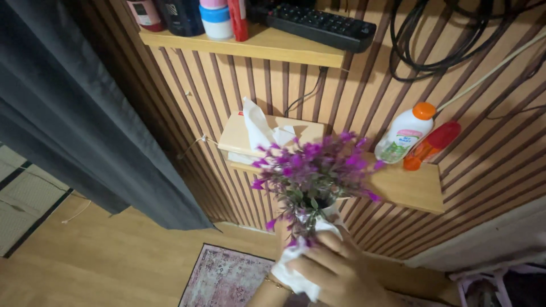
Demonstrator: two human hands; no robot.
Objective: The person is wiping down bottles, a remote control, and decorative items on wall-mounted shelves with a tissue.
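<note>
Gripping the small pot of purple flowers (313, 170) near the lower shelf (415, 190), my one visible hand (333, 273) clamps a white tissue (287, 276) against it; the other hand is unseen. Top-heavy stems could tip it toward the bottles (406, 136).

**Purple flowers in my grip**

My hand (333, 273) grips a small pot of purple flowers (313, 170), with a white tissue (293, 273) pressed against it. At twelve o'clock from the blooms a tissue box (242, 136) sits on the lower wooden shelf (409, 190). At two o'clock a white bottle with an orange cap (405, 135) leans. A black remote (321, 24) lies on the upper shelf (267, 46).
</note>
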